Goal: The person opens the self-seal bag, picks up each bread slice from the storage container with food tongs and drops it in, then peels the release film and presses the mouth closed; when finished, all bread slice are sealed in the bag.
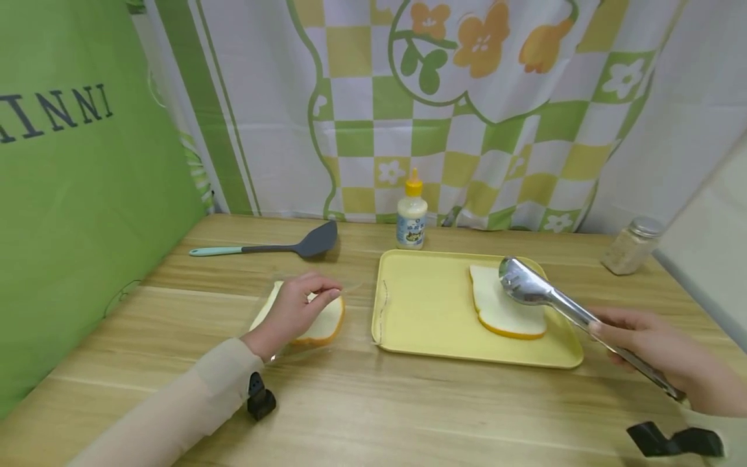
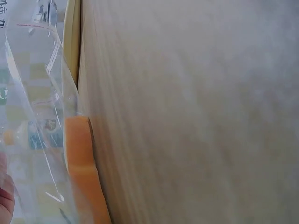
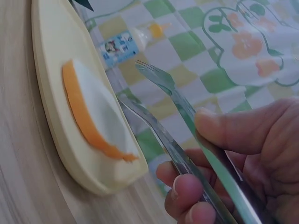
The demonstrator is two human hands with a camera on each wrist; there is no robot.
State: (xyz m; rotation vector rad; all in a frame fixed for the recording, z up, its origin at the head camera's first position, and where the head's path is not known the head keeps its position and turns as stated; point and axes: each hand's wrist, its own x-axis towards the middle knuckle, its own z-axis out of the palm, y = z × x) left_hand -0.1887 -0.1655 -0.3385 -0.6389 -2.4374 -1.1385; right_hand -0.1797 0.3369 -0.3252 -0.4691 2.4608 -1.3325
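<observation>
My left hand (image 1: 292,310) pinches the edge of a clear plastic bag (image 2: 35,79) between thumb and fingers. Inside the bag, on the table, is a bread slice (image 1: 328,324) with an orange-brown crust, partly hidden beneath the hand. My right hand (image 1: 656,347) grips metal tongs (image 1: 563,303), thumb on one arm and fingers curled round the other. In the right wrist view the arms of the tongs (image 3: 174,135) stand apart with nothing between their tips. Their heads overlap a second bread slice (image 1: 496,310) in the head view; that slice lies on a yellow tray (image 1: 426,305).
A squeeze bottle (image 1: 412,217) with a yellow cap stands behind the tray. A dark-headed spatula (image 1: 315,241) lies at the back left. Toward the right edge is a glass jar (image 1: 631,248) with a metal lid. A patterned curtain (image 1: 373,136) hangs along the back.
</observation>
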